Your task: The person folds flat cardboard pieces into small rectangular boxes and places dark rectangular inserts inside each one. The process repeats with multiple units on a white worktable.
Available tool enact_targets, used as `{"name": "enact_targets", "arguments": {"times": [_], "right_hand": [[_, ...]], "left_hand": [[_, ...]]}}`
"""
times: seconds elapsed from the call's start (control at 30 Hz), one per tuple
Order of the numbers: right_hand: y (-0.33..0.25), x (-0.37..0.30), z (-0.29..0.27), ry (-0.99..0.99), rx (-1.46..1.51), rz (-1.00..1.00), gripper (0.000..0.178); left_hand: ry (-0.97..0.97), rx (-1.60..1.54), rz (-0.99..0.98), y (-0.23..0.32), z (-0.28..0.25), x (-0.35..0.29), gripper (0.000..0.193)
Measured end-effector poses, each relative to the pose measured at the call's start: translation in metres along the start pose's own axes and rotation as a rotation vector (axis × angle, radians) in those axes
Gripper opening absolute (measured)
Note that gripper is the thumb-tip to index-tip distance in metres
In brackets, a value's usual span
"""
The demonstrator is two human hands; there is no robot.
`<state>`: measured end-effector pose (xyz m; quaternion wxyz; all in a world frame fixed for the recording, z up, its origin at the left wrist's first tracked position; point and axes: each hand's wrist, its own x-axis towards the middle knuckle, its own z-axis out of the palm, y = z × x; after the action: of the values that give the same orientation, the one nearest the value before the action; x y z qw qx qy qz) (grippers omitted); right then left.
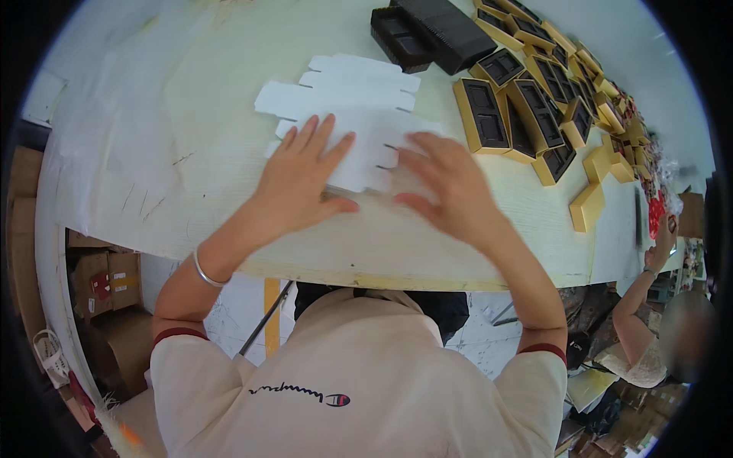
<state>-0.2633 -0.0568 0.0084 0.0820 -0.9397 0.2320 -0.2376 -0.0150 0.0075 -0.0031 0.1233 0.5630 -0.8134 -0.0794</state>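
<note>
A flat white carton blank (pixel 359 88) with slotted flaps along its sides lies on the table in front of me. My left hand (pixel 301 172) rests on its near left part, fingers spread and palm down. At the blank's near right edge is my right hand (pixel 447 179), its fingers apart and slightly blurred. Whether the right fingertips touch the card I cannot tell. Part of the blank is hidden under my left hand.
Stacked black plastic trays (pixel 443 34) lie beyond the blank. To the right spreads a pile of gold boxes (pixel 481 114) with black inserts. Brown cartons (pixel 107 282) stand below the table's left end. Another person's hand (pixel 664 237) is at the far right.
</note>
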Motion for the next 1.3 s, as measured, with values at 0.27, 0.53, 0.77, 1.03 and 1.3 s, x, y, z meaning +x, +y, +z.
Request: {"name": "enact_targets", "arguments": {"times": [0.27, 0.53, 0.77, 1.03, 1.3], "right_hand": [[-0.004, 0.035, 0.002, -0.333, 0.175, 0.087, 0.037], [0.015, 0.061, -0.005, -0.507, 0.414, 0.4, 0.019], [0.013, 0.04, 0.029, 0.091, -0.172, -0.209, 0.021], [0.027, 0.052, 0.035, -0.087, -0.131, -0.32, 0.02], [0.03, 0.063, 0.037, -0.094, -0.075, -0.273, 0.012]], "left_hand": [[0.024, -0.131, 0.023, -0.002, -0.019, -0.004, 0.061], [-0.059, -0.218, -0.097, -0.014, -0.024, 0.013, 0.034], [0.068, -0.478, -0.246, -0.016, -0.008, 0.026, 0.022], [0.44, -0.085, 0.042, -0.009, 0.001, 0.023, 0.024], [0.258, -0.058, 0.112, -0.025, 0.001, 0.026, 0.014]]}}
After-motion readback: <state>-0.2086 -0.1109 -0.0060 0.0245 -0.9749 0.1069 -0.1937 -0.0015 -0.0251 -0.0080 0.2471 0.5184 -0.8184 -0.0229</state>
